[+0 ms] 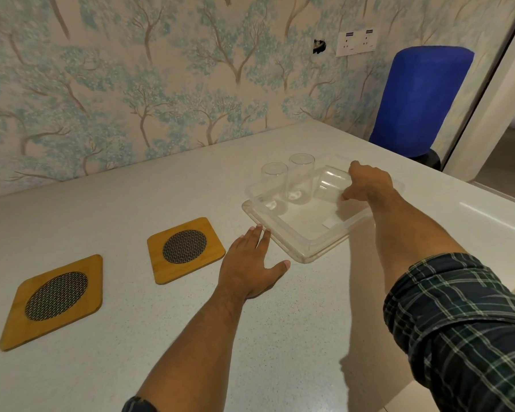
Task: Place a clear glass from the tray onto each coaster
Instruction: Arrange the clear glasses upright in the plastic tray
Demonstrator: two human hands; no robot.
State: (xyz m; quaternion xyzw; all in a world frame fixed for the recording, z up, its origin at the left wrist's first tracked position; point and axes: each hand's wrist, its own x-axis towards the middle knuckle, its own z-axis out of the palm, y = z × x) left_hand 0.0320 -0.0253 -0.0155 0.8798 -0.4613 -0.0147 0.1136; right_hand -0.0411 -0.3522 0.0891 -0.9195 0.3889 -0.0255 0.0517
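**A papered corner with a pale counter**

The wall (107, 84) behind is covered in wallpaper of blue-green trees with brown trunks on a pinkish ground. A small dark hole (319, 46) breaks the paper, and just to its right sits a white double socket plate (358, 41). A pale speckled counter (131, 337) fills the foreground and runs to the wall. Beyond its far right corner stands a tall blue cylinder (419, 99) on a black base (428, 158). A white frame (500, 93) slants up the right edge. The light is warm and soft.
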